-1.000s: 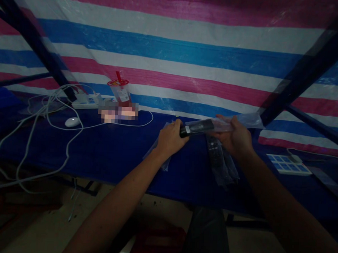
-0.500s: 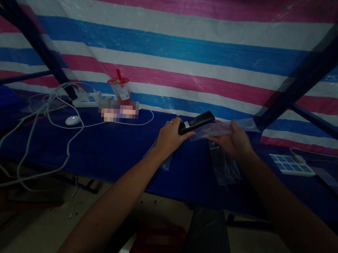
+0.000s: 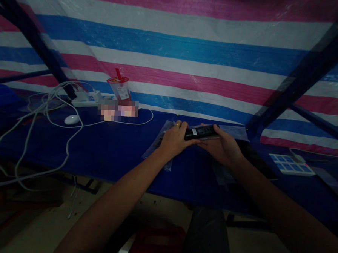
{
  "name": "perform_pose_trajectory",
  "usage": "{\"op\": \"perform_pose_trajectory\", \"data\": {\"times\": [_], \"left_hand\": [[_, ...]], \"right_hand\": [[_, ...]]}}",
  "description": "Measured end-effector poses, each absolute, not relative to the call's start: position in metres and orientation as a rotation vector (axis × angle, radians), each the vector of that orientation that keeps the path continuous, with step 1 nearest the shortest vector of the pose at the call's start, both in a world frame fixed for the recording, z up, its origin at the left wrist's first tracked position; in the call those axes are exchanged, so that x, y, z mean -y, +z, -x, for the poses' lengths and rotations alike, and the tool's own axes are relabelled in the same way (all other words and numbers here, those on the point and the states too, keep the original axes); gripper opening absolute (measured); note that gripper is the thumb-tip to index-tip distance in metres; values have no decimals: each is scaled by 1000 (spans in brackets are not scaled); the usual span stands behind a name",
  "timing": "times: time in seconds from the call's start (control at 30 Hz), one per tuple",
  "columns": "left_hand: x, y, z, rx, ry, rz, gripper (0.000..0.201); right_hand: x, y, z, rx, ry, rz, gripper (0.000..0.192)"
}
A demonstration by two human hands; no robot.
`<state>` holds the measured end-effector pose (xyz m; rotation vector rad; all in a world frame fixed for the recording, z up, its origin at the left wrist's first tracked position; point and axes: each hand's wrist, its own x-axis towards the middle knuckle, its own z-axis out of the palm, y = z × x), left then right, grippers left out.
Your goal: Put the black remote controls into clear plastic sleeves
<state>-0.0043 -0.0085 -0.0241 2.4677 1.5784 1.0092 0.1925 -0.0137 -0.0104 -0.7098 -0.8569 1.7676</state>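
A black remote control (image 3: 204, 132) with a small white label lies level between my two hands above the blue table. My left hand (image 3: 176, 140) is closed round its left end. My right hand (image 3: 224, 144) grips its right end, thumb on top. A clear plastic bag (image 3: 236, 132) sticks out beyond my right hand; how much of the remote is inside it I cannot tell. Under my right forearm another clear bag (image 3: 224, 178) is mostly hidden. Beside my left hand a clear plastic bag (image 3: 153, 150) rests on the table, with something dark in it.
On the left of the blue table (image 3: 113, 150) are tangled white cables (image 3: 68, 147), a white mouse (image 3: 72, 119), a power strip (image 3: 85, 102) and a red-lidded cup (image 3: 121, 90). Another power strip (image 3: 291, 165) lies right. Striped sheeting (image 3: 172, 55) hangs behind, between blue metal posts.
The remote has come down and turned more level. My right hand has moved left from the plastic bag onto the remote's right end; the left hand still holds the other end.
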Motion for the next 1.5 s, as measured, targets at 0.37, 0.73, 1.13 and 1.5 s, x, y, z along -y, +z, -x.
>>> {"op": "perform_pose_trajectory", "data": {"times": [0.37,0.73,1.13,1.5], "left_hand": [[1,-33,4,-1328,1364,-2359,42],[-4,-31,12,-1280,1515,-2360,42],[2,-29,7,-1246,1370,-2341,37],[-4,-26,6,-1239,1264,-1708,33]], "right_hand": [[11,-13,-192,932,1558,813,36],[13,-3,-199,937,1587,666,45],[20,-2,-194,911,1638,750,25],[16,-8,-194,868,1514,803,12]]}}
